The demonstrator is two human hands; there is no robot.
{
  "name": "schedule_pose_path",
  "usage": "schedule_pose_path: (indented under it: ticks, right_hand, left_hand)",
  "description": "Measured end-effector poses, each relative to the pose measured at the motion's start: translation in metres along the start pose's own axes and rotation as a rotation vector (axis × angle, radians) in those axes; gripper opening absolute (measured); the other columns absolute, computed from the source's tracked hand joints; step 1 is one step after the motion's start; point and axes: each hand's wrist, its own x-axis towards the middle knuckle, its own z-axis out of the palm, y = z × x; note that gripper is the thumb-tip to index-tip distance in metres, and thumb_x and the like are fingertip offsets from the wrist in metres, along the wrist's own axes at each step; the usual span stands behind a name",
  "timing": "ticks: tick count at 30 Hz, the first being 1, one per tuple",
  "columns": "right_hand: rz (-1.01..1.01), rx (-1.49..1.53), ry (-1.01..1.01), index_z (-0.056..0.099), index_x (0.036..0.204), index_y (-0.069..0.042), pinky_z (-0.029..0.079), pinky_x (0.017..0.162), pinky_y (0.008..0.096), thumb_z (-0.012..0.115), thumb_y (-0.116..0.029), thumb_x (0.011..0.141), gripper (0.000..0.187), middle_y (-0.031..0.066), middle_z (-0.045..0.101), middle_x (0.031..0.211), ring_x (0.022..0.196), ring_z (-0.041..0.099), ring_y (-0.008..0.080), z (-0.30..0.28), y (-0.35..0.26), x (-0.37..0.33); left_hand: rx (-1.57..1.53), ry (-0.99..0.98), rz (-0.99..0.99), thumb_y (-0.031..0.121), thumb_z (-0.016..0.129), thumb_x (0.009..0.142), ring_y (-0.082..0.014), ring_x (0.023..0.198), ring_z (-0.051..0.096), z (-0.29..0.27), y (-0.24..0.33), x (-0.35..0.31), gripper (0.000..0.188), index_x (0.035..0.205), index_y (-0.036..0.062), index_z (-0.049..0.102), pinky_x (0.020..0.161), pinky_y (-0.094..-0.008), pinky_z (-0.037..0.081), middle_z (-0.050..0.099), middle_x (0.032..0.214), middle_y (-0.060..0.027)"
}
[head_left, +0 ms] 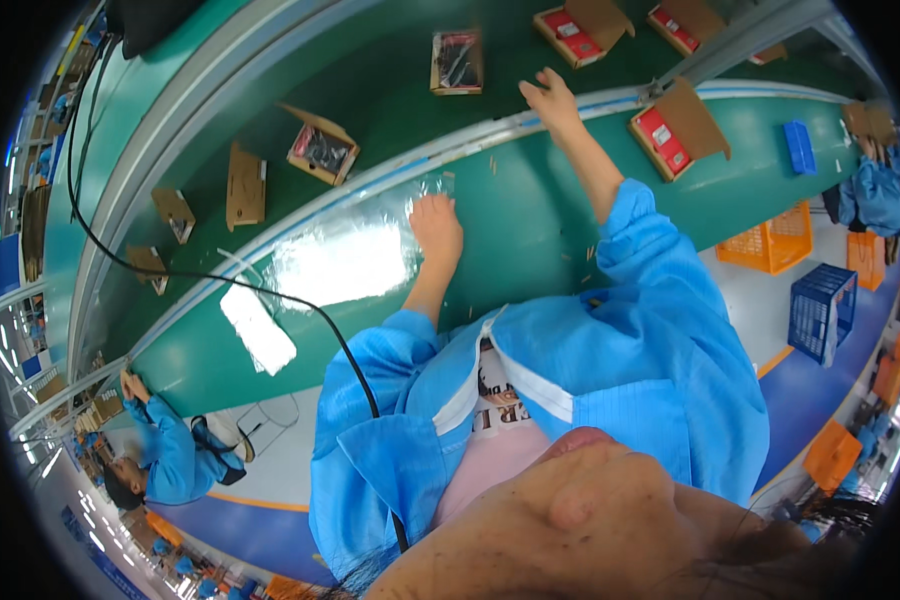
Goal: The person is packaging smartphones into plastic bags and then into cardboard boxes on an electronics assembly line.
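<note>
My left hand (pixel 436 230) is at the right end of a spread of clear plastic bags (pixel 342 262) on the green bench. Its fingers are curled together on a bag, with a clear corner showing beyond the fingertips. Reaching forward over the metal rail, my right hand (pixel 551 101) holds nothing visible, and its thumb and fingers are apart. Ahead of it on the green conveyor are an open carton holding a red box (pixel 572 38) and a carton with a black item in clear wrap (pixel 457 63). A carton with red boxes (pixel 662 140) stands on the bench to the right.
More brown cartons (pixel 246 187) sit along the conveyor at left. White folded bags (pixel 257 328) lie on the bench, and a black cable (pixel 220 278) hangs across the view. A blue bin (pixel 799 147) is at the far right, above orange crates (pixel 767 240). Co-workers (pixel 175 452) stand at both ends.
</note>
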Motion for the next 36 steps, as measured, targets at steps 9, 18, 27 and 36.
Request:
schedule_pose_path:
  ticks: [9,18,27,36]
  right_hand:
    - [0.102,-0.453,0.378,0.048,0.127,-0.001,0.041,0.095,0.0439,0.074,-0.05,0.068,0.081,0.0246,0.055,0.121,0.111,0.053,0.0394,-0.087,0.055,0.16]
    - [0.045,-0.087,0.012,0.056,0.114,0.0,0.055,0.06,0.0293,0.051,-0.028,0.096,0.034,0.0104,0.062,0.098,0.079,0.06,0.0198,-0.103,-0.009,0.042]
    - [-0.958,-1.117,-0.171,0.059,0.12,-0.018,0.046,0.082,0.0358,0.057,-0.01,0.076,0.045,0.014,0.049,0.128,0.104,0.055,0.0295,-0.144,-0.034,-0.167]
    - [-0.823,-0.869,-0.04,0.063,0.112,-0.014,0.048,0.08,0.0343,0.058,-0.006,0.074,0.039,0.0089,0.056,0.121,0.101,0.056,0.0283,-0.16,-0.03,-0.181]
  left_hand:
    - [-0.032,-0.005,0.031,0.016,0.061,0.08,-0.0292,0.083,0.05,-0.016,0.011,0.01,0.015,0.09,0.0067,0.053,0.071,-0.0418,0.036,0.052,0.088,-0.0095]
    - [-0.021,-0.006,0.022,0.017,0.061,0.08,-0.0289,0.081,0.049,-0.011,0.006,0.007,0.015,0.088,0.0075,0.053,0.071,-0.0413,0.036,0.051,0.085,-0.0093]
    - [0.096,-0.16,0.107,0.021,0.067,0.077,-0.0321,0.085,0.053,-0.032,0.017,0.019,0.026,0.092,0.0041,0.055,0.071,-0.0436,0.043,0.054,0.09,-0.0132]
    - [0.113,-0.123,0.016,0.012,0.057,0.08,-0.0318,0.082,0.055,-0.016,-0.003,-0.011,0.01,0.086,0.0034,0.056,0.068,-0.043,0.046,0.056,0.086,-0.0147]
